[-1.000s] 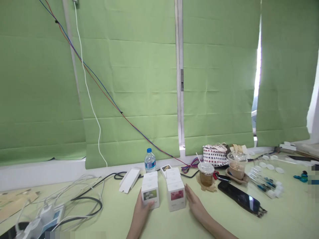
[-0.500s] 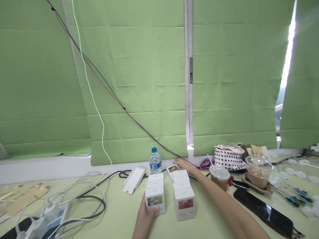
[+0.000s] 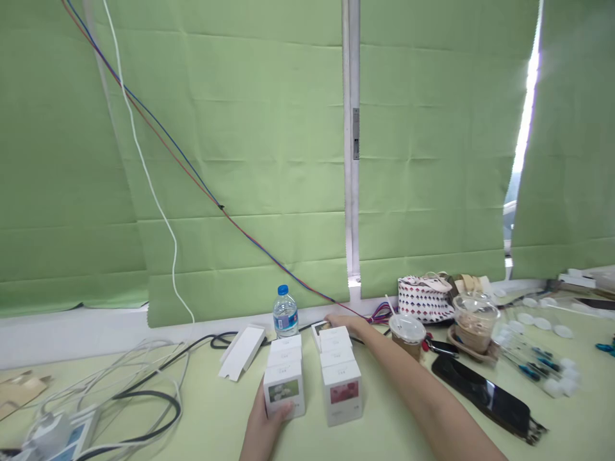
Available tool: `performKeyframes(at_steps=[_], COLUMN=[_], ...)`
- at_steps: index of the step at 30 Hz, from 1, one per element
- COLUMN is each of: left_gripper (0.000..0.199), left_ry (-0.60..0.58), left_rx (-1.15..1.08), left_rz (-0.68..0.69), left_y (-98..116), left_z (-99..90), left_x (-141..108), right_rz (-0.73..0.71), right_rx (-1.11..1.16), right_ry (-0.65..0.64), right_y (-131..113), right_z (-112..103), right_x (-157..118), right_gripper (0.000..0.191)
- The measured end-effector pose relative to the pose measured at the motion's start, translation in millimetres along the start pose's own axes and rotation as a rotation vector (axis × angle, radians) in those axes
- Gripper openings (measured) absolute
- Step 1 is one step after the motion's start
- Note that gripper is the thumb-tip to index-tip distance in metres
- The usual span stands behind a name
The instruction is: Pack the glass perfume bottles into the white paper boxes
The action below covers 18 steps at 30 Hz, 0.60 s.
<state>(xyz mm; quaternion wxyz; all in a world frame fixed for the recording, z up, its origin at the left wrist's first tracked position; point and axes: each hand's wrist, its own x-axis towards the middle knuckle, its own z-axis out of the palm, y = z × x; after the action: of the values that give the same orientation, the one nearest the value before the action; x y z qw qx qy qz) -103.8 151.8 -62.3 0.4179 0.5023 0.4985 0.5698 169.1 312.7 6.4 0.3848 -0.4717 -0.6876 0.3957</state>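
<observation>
Two rows of small white boxes stand on the pale green table, running away from me. My left hand [image 3: 269,416] is closed on the front white box [image 3: 284,390] of the left row, with its thumb on the front face below a green picture. The front box [image 3: 343,394] of the right row bears a pink-red picture, and no hand touches it. At the far end of that row, my right hand [image 3: 346,324] is closed around the side of a white box [image 3: 317,331] with a dark picture. Boxes in front partly hide that one, and its fingertips are hard to see.
Behind the left row stands a water bottle [image 3: 286,314], with a white flat carton [image 3: 243,351] beside it. Cables and a power strip [image 3: 72,435] lie at left. On the right are a lidded cup [image 3: 407,333], an iced drink [image 3: 475,320], a phone [image 3: 480,390] and a patterned pouch [image 3: 425,301].
The view has swung right, so everything sits further left. The rear box in my right hand appears slightly turned and more hidden behind its row. My left hand keeps its grip.
</observation>
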Motion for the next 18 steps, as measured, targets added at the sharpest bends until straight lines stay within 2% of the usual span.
performKeyframes(at_steps=[7,10,15,18], left_gripper=[0.08,0.078,0.07,0.066], left_ry=[-0.03,-0.045,-0.055,-0.051], left_rx=[0.021,0.026,0.031,0.023], left_rz=[-0.027,-0.025,-0.019,-0.011], left_y=[23.0,28.6,31.8,33.4], left_z=[6.4,8.5,10.3,11.9], left_x=[-7.8,-9.4,-8.5,-8.8], right_rz=[-0.179,-0.242,-0.261,-0.229], right_rx=[-0.023,0.02,0.141,0.229], right_ry=[0.002,0.018,-0.019,-0.046], right_y=[0.1,1.8,3.8,6.8], right_z=[-12.4,-20.1,-28.5,-30.6], right_x=[-24.0,-39.7,-64.1,-74.7], right_gripper=[0.033,0.04,0.046,0.059])
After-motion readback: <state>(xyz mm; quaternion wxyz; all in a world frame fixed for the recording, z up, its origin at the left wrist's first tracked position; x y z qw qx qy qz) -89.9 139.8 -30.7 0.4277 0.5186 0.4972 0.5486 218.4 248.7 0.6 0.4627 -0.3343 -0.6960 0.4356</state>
